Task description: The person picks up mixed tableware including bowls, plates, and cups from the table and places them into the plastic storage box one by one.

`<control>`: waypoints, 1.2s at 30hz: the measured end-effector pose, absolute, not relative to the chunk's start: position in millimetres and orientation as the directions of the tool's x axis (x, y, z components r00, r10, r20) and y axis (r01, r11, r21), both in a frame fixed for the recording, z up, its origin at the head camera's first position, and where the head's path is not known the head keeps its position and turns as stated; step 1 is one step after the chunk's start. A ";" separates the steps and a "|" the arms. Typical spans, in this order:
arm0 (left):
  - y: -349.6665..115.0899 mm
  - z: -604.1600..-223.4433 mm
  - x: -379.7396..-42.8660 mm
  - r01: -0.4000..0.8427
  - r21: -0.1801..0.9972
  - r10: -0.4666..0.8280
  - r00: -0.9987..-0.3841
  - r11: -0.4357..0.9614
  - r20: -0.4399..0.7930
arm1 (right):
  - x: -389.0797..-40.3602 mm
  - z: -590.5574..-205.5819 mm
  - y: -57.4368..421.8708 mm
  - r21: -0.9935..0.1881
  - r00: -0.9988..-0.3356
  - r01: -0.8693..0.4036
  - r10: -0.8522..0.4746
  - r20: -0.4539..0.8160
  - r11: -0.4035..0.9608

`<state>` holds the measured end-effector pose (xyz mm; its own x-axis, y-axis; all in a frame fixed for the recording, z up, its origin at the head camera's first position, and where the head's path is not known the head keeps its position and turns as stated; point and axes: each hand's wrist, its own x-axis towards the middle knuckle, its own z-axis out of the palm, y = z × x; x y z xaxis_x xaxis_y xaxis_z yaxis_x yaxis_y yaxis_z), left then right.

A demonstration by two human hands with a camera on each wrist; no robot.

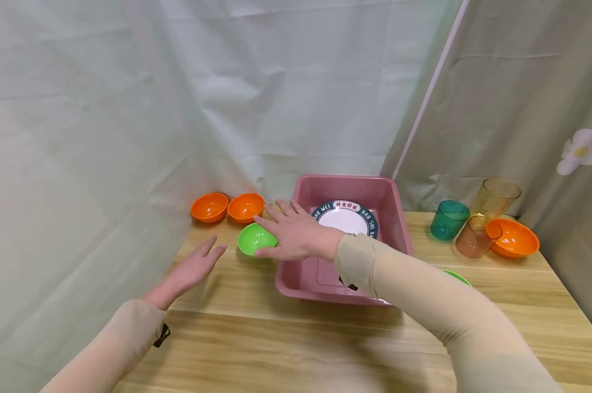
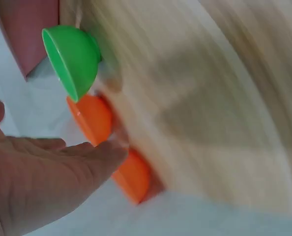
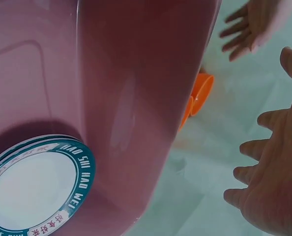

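My right hand (image 1: 296, 232) is spread over the left rim of the pink basin (image 1: 344, 298), fingers apart and holding nothing. In the head view it overlaps the edge of a green bowl (image 1: 254, 239) that stands on the table left of the basin. My left hand (image 1: 195, 268) is lower and further left, fingers extended, with nothing in it. Two orange bowls (image 1: 209, 208) sit side by side behind the green one; the left wrist view shows the left hand (image 2: 52, 179) in front of them. Inside the basin lie stacked white plates (image 3: 35, 189) with dark lettered rims.
On the right of the wooden table (image 1: 256, 349) stand a teal cup (image 1: 449, 220), a reddish cup (image 1: 473, 240), a yellow cup (image 1: 495, 196) and an orange bowl (image 1: 517, 238). A green rim (image 1: 457, 277) shows past the right sleeve. Pale curtains (image 1: 286, 98) hang behind.
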<state>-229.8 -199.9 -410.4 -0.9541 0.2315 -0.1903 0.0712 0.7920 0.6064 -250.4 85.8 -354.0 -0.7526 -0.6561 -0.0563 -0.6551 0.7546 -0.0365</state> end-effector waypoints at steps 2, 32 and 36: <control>-196.2 -414.2 -235.3 -0.054 0.726 0.213 -0.939 0.685 -0.270 | -251.8 -355.0 85.5 -0.043 -0.749 -0.658 -0.660 -0.059 0.752; -140.2 -463.3 -274.6 -0.515 0.852 0.021 -0.857 -0.094 -0.515 | -263.6 -366.3 81.3 -0.044 -0.746 -0.659 -0.660 -0.087 0.751; -136.5 -467.2 -277.4 -0.525 0.842 0.006 -0.849 -0.127 -0.528 | -263.6 -367.3 81.1 -0.030 -0.745 -0.662 -0.662 -0.083 0.749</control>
<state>-277.4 -136.5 -467.2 -0.8491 0.0059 -0.5283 -0.5246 -0.1268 0.8418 -263.6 81.1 -367.3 -0.7447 -0.6623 -0.0826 -0.6624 0.7485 -0.0297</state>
